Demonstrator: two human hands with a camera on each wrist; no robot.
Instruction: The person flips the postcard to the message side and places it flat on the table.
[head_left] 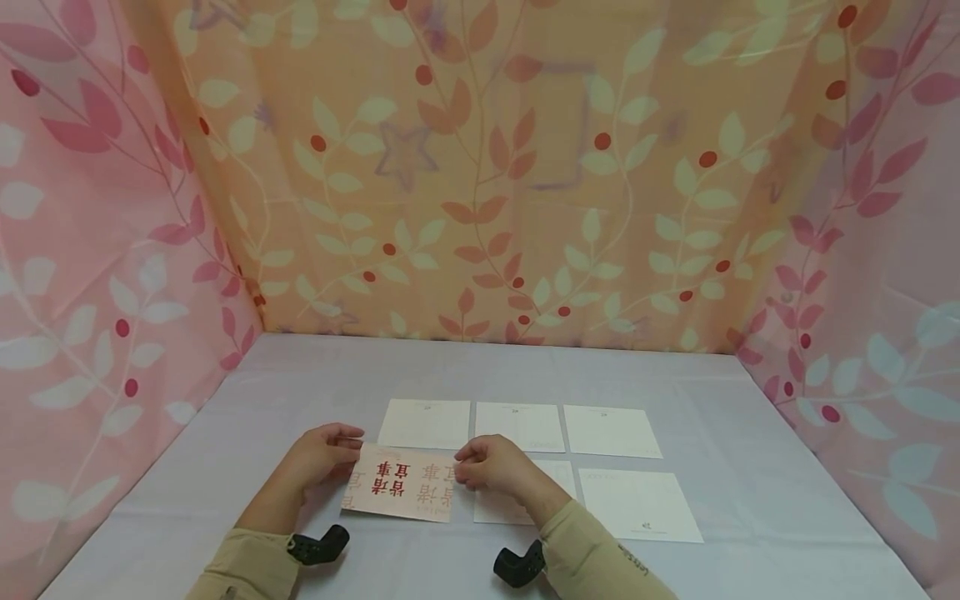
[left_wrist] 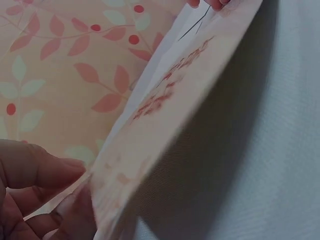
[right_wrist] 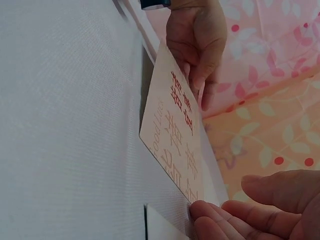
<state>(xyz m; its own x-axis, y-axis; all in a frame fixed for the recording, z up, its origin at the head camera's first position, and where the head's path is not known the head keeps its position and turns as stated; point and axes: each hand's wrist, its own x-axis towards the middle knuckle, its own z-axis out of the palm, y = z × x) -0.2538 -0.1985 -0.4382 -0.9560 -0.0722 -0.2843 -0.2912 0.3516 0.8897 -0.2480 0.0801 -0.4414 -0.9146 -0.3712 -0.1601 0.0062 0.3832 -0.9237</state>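
A pale pink postcard (head_left: 401,500) printed with red and faded characters lies between both hands at the front left of the card layout. My left hand (head_left: 324,454) pinches its left edge between thumb and fingers. At the opposite edge, my right hand (head_left: 498,468) touches the upper right corner with its fingertips; in the right wrist view its thumb stands apart from the card. The postcard (left_wrist: 167,120) is tilted in the left wrist view, its near edge raised over a dark shadow. Faded "Good Luck" lettering shows on the postcard (right_wrist: 167,117) in the right wrist view.
Three white cards, left (head_left: 425,425), middle (head_left: 519,427) and right (head_left: 611,432), form a back row. In front lie another white card (head_left: 641,505) and one partly covered by my right forearm (head_left: 495,507). Patterned curtains (head_left: 480,167) enclose the white-covered table (head_left: 315,367).
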